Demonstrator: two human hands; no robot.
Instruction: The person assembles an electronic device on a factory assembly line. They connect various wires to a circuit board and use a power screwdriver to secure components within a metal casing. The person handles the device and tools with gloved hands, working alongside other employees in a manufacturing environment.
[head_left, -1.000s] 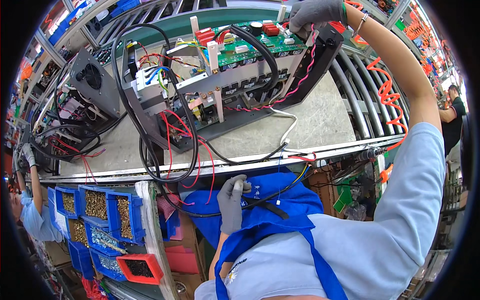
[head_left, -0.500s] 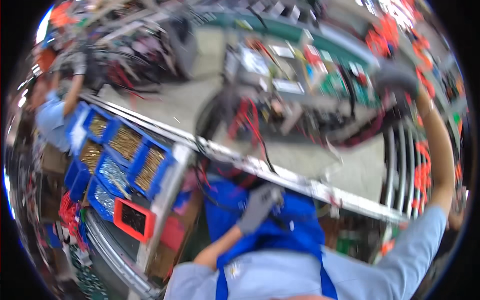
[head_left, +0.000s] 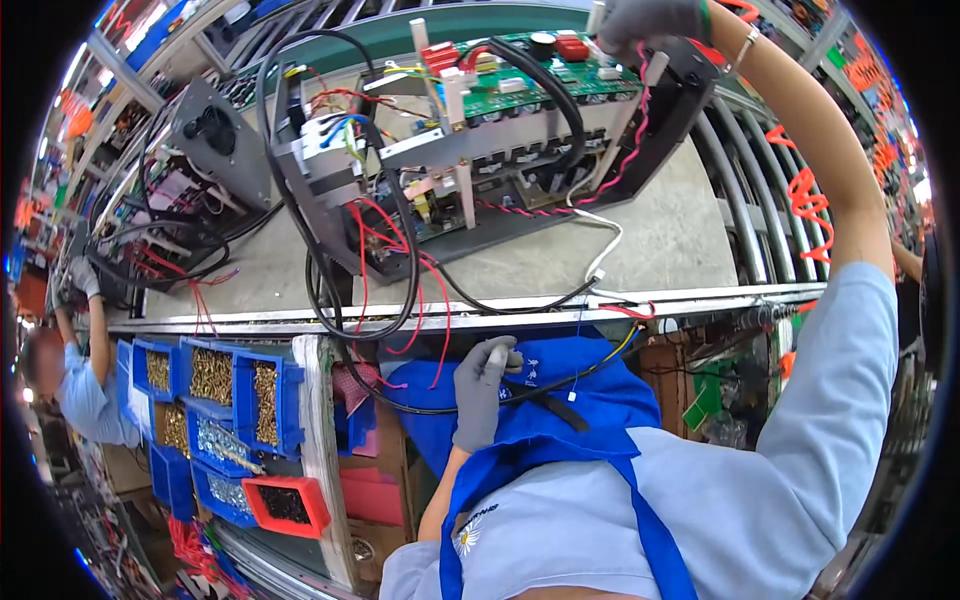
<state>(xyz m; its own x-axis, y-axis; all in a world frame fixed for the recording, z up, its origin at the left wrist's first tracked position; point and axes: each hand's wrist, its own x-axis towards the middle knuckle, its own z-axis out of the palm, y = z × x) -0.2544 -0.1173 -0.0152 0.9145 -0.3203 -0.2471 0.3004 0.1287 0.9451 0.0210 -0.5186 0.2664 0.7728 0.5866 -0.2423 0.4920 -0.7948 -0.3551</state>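
My left hand, in a grey glove, is in front of my blue apron. Its fingers are curled in; anything inside them is too small to make out. At the upper right my gloved right hand reaches over the black end panel of an open metal chassis and grips its top. This chassis carries a green circuit board with red and white parts. Thick black cable loops at its left end, and thin red wires hang over the bench's front edge.
Blue bins of brass-coloured and silvery fasteners stand at left, with a red tray of dark pieces. Metal rollers lie right of the chassis. Another chassis stands further left, beside a co-worker.
The view has turned and become sharp, so the chassis and bins sit differently in it. My right hand stays at the chassis's right end; my left hand remains before the apron, fingers curled.
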